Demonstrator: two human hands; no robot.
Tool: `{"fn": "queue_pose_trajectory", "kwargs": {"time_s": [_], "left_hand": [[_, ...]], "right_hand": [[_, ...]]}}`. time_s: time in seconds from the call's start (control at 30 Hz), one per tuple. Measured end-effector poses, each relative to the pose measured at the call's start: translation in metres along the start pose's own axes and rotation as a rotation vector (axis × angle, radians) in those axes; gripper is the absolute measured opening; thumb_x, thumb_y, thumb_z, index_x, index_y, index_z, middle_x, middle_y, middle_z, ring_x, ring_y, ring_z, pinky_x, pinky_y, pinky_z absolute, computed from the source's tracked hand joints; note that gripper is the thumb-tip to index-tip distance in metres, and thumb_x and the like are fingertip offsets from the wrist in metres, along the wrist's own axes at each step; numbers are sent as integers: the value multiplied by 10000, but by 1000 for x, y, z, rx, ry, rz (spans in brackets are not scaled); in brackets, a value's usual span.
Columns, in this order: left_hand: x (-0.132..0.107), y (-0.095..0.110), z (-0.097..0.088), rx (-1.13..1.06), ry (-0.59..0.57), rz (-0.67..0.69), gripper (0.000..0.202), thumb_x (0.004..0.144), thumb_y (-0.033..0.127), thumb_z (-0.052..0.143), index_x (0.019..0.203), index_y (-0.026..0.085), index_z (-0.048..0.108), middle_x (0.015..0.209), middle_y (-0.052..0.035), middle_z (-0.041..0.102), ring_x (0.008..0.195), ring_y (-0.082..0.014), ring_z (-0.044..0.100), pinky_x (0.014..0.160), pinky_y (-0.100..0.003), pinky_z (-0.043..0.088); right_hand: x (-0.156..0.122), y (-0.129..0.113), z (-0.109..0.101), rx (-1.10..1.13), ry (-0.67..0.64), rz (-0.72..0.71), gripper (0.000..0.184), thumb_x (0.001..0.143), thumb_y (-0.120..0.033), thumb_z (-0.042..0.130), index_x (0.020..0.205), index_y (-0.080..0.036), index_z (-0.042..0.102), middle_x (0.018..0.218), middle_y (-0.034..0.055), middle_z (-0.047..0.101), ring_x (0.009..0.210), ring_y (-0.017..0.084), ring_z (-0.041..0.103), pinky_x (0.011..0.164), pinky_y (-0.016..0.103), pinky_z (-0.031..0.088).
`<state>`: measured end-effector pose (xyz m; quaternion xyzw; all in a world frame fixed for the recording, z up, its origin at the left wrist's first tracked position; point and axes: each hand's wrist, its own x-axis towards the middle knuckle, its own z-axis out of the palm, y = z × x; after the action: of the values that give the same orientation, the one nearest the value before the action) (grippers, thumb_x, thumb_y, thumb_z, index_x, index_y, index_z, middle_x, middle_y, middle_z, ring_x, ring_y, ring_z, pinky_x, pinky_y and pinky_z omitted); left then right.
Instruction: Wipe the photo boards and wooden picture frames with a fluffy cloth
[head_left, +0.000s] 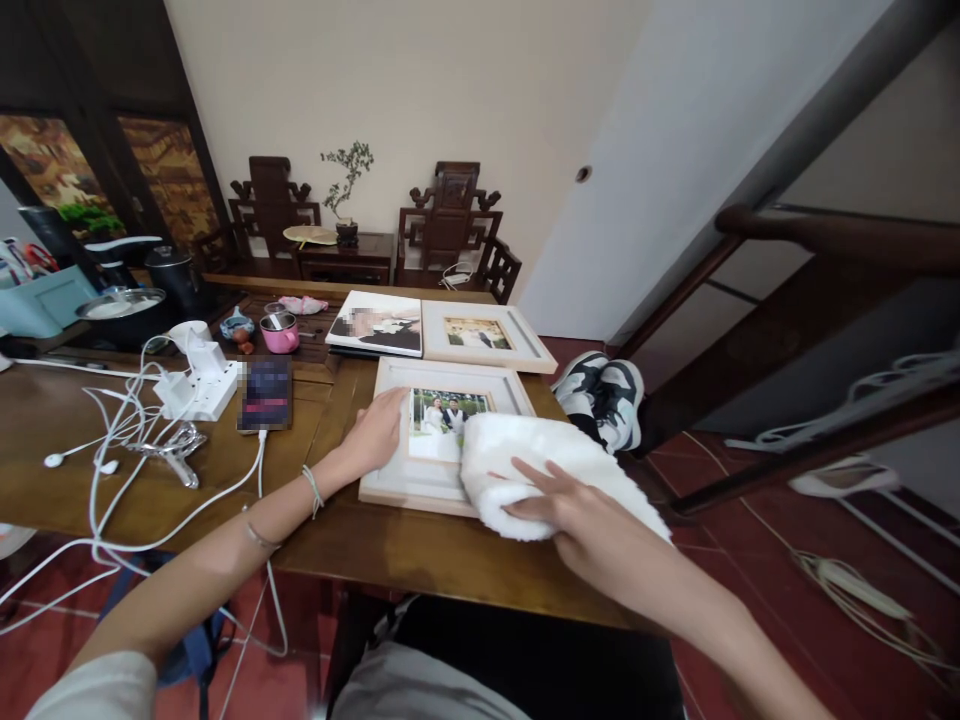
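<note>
A light wooden picture frame (420, 375) with a photo of a couple lies flat on the wooden table (420, 550) in front of me. My left hand (375, 435) rests flat on the frame's left side, fingers stretched out. My right hand (570, 510) presses a fluffy white cloth (525, 450) down on the frame's lower right part, fingers spread over the cloth.
Behind lie a second framed photo (484, 335) and a photo album (375, 322). To the left are a phone (265, 393), a white power strip (199, 385), tangled white cables (120, 440), a pink cup (280, 331). A pair of sneakers (604, 395) stands beyond the table's right edge.
</note>
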<state>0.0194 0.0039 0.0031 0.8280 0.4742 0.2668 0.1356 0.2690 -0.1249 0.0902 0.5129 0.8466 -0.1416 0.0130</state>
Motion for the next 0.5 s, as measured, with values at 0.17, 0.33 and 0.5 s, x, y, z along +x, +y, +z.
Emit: {"fn": "queue_pose_trajectory", "kwargs": {"time_s": [0.17, 0.33, 0.5], "left_hand": [[0, 2, 0, 3, 6, -25, 472, 923, 121, 319, 1387, 137, 406, 1445, -162, 458, 1355, -272, 412, 1117, -527, 353], [1, -2, -1, -26, 1, -3, 478, 929, 172, 348, 1405, 138, 373, 1447, -169, 454, 1351, -278, 417, 1108, -517, 366], [5, -7, 0, -16, -22, 1, 466, 954, 221, 343, 1411, 125, 358, 1448, -177, 450, 1359, -278, 405, 1117, -526, 346]], "right_hand": [[20, -21, 6, 20, 57, -141, 755, 553, 101, 366, 1166, -179, 707, 1419, 84, 517, 1420, 280, 280, 1180, 534, 198], [44, -48, 13, 53, 109, -251, 754, 544, 104, 372, 1156, -176, 710, 1416, 84, 528, 1413, 278, 307, 1180, 520, 207], [4, -16, 7, -63, 56, -108, 743, 546, 99, 383, 1151, -177, 714, 1407, 101, 534, 1402, 281, 327, 1170, 513, 244]]}}
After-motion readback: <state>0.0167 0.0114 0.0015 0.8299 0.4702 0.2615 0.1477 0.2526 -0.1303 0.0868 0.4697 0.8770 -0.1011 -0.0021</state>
